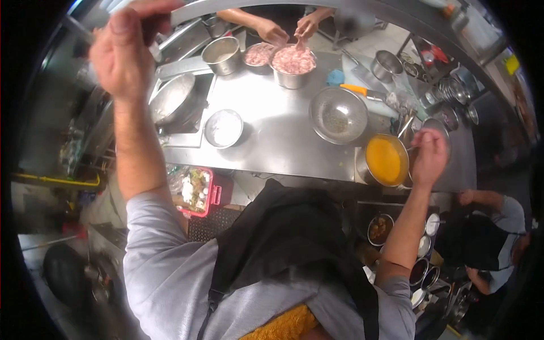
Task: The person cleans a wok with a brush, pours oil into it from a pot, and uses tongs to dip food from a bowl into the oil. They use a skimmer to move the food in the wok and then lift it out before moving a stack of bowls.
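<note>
My left hand (122,59) is raised high at the upper left, in front of the metal shelf edge. It is blurred; its thumb and fingers look apart, with a dark patch between them and nothing held that I can make out. My right hand (429,156) is beside the right rim of a pot of yellow-orange liquid (387,160), its fingers curled together. Whatever they may hold is hidden. A metal handle (406,126) rises at that pot's far rim. Left of it lies a perforated metal bowl (338,115).
A steel counter (272,136) holds a small bowl of white contents (224,128), an empty pot (222,55) and an orange-handled knife (362,90). Across it, another person's hands (289,33) work over a pot of pink raw meat (293,65). A red bin (198,192) stands below; a co-worker (481,238) is at right.
</note>
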A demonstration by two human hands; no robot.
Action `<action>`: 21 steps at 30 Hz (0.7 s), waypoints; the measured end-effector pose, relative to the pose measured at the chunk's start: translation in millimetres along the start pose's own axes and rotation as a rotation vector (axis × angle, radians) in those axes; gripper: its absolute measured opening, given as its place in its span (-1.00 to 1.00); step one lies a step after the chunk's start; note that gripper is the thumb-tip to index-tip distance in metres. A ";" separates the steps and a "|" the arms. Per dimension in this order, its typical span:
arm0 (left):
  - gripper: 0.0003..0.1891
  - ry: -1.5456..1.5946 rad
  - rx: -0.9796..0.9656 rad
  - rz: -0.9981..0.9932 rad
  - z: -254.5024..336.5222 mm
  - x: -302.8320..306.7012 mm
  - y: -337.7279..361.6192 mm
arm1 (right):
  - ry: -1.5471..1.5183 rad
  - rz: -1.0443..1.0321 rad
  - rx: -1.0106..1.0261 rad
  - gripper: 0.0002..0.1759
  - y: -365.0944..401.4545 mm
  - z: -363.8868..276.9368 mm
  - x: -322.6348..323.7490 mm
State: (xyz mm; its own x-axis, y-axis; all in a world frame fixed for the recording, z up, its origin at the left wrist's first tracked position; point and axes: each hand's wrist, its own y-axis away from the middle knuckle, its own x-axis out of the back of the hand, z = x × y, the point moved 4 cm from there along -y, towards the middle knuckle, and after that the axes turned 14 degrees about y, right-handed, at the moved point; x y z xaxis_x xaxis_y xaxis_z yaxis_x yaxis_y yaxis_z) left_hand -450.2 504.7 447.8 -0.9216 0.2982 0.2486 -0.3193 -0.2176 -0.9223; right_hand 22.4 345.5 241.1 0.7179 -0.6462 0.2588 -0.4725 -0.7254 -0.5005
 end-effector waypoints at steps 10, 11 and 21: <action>-0.61 -0.517 -0.462 -0.129 24.1 13.9 -97.0 | -0.001 0.091 0.433 -0.81 -118.2 -115.7 -13.5; -0.61 -0.512 -0.470 -0.125 15.9 18.7 -112.6 | 0.043 0.125 0.452 -0.80 -129.6 -125.8 -17.4; -0.64 -0.694 -0.480 0.016 -32.9 -0.8 -161.5 | 0.061 0.227 0.503 -0.76 -222.5 -119.0 -47.5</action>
State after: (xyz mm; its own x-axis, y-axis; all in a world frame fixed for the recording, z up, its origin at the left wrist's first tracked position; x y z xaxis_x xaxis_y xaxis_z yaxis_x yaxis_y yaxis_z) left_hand -390.6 570.2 586.9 -0.9020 -0.3743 0.2150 -0.3209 0.2483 -0.9140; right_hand 32.7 509.4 438.5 0.5883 -0.7967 0.1384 -0.2990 -0.3734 -0.8782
